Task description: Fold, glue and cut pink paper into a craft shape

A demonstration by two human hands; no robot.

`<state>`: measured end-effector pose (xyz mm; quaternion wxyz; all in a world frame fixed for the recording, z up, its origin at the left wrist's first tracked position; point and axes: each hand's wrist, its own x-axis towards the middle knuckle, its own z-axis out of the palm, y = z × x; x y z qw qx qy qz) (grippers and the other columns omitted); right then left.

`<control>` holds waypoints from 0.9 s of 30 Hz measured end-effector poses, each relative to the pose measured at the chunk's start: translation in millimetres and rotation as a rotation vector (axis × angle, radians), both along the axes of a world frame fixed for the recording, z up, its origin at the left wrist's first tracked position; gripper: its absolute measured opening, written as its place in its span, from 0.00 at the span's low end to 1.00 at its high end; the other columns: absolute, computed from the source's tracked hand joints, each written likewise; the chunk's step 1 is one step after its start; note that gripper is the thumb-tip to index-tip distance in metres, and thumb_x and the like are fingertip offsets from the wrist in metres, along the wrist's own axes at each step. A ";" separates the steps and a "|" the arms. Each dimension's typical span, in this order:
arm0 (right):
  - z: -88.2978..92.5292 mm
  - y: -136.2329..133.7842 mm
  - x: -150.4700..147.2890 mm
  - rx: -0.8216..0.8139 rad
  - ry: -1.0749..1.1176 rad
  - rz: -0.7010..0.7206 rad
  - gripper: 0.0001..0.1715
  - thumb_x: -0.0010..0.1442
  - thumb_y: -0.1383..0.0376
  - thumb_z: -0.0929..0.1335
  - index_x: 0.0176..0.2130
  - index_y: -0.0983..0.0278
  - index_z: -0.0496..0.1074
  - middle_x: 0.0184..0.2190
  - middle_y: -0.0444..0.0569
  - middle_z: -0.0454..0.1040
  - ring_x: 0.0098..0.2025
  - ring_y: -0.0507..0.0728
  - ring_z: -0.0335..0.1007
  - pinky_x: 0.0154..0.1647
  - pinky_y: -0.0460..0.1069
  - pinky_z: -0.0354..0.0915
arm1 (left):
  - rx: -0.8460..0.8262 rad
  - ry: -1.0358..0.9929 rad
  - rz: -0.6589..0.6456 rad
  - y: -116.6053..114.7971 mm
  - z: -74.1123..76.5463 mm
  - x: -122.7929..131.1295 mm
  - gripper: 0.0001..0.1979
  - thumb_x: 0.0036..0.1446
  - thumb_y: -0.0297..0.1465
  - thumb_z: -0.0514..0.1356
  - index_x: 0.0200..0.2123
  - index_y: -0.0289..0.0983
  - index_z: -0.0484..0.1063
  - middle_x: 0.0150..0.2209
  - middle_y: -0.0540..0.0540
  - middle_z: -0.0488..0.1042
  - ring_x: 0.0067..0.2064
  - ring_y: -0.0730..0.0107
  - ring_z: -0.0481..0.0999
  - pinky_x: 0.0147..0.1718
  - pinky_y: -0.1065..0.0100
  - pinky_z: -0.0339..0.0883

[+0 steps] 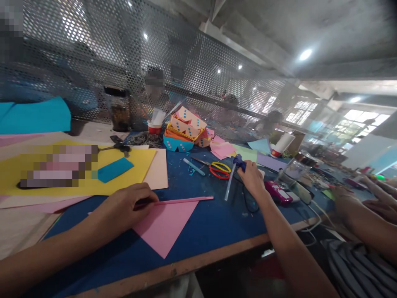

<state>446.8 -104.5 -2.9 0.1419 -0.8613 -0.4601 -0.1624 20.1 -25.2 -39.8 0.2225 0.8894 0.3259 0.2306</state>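
Scanning the blue table [223,227]: cluttered along its far side, with a yellow sheet [141,165] just beyond the left hand [133,203], a blue card [115,169] and a pixelated item [62,165] on top. Noting scissors [209,164], red and yellow at the handles, just left of the right hand [252,178], with a pale translucent tube [194,167] near the blades. Seeing a stack of dotted paper boxes [184,131] beside a red-and-white cup [154,126], against a perforated screen [192,62]. Finding a black cable [246,200] looped below the right hand, close to its working space; a magenta device [278,193] and a clear jar [293,170] farther right, then another person's arm [366,219]. Locating pink paper [169,225] near the table's front edge, under the left hand: rolled into a slim tube along the top, spread below as a flat, pointed flap, tip toward the edge. Left fingers curled narrow around the tube; right fingers wrapped about a dark blue glue gun [239,161], clear stick [229,186] slanting down from it.
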 end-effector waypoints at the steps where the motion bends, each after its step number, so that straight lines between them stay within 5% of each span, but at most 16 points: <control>1: 3.2 -1.1 -0.1 0.042 0.022 0.016 0.23 0.72 0.61 0.64 0.62 0.68 0.69 0.56 0.63 0.74 0.54 0.66 0.76 0.52 0.55 0.68 | -0.009 -0.003 0.000 -1.2 1.6 0.6 0.10 0.60 0.34 0.58 0.36 0.43 0.81 0.37 0.48 0.80 0.38 0.64 0.78 0.37 0.68 0.67; 5: 21.3 -5.9 -12.3 0.183 0.129 0.168 0.24 0.73 0.53 0.63 0.58 0.66 0.73 0.50 0.61 0.78 0.52 0.67 0.76 0.51 0.56 0.68 | -0.030 -0.016 -0.004 -5.4 8.3 2.0 0.10 0.58 0.32 0.58 0.36 0.41 0.81 0.37 0.47 0.79 0.36 0.66 0.77 0.36 0.68 0.67; 10: 39.9 -16.7 -62.3 0.163 0.350 0.523 0.32 0.73 0.42 0.61 0.55 0.63 0.76 0.26 0.44 0.76 0.33 0.59 0.76 0.43 0.53 0.72 | -0.049 -0.040 -0.010 -4.9 12.3 2.1 0.14 0.63 0.36 0.57 0.39 0.43 0.84 0.40 0.46 0.81 0.39 0.64 0.79 0.38 0.67 0.68; 13: 39.5 -24.4 -96.7 0.059 0.715 0.865 0.28 0.69 0.43 0.67 0.50 0.62 0.79 0.30 0.45 0.78 0.29 0.55 0.73 0.37 0.51 0.72 | -0.082 -0.026 0.033 -4.6 15.6 1.0 0.13 0.62 0.41 0.60 0.38 0.43 0.83 0.40 0.46 0.82 0.41 0.61 0.80 0.41 0.65 0.70; 15: 34.3 -27.1 -114.1 -0.014 0.910 0.972 0.23 0.68 0.46 0.71 0.49 0.61 0.79 0.39 0.48 0.81 0.31 0.53 0.73 0.36 0.49 0.72 | -0.102 -0.004 0.073 -5.2 18.0 0.2 0.13 0.61 0.43 0.62 0.37 0.43 0.82 0.38 0.47 0.83 0.40 0.60 0.80 0.39 0.64 0.69; 20: 16.7 -19.6 -139.3 -0.077 1.011 0.978 0.18 0.68 0.50 0.73 0.48 0.59 0.79 0.44 0.48 0.82 0.44 0.56 0.77 0.48 0.52 0.72 | -0.194 -0.042 0.117 -6.0 19.2 0.1 0.14 0.59 0.46 0.64 0.38 0.42 0.79 0.32 0.50 0.81 0.33 0.63 0.79 0.32 0.67 0.67; 27: 0.2 0.4 -166.6 0.004 1.004 0.883 0.16 0.63 0.53 0.75 0.43 0.60 0.73 0.36 0.42 0.77 0.35 0.54 0.73 0.38 0.48 0.70 | -0.213 -0.059 0.186 -5.3 17.6 1.0 0.13 0.58 0.44 0.66 0.33 0.42 0.73 0.27 0.53 0.78 0.28 0.67 0.75 0.27 0.69 0.64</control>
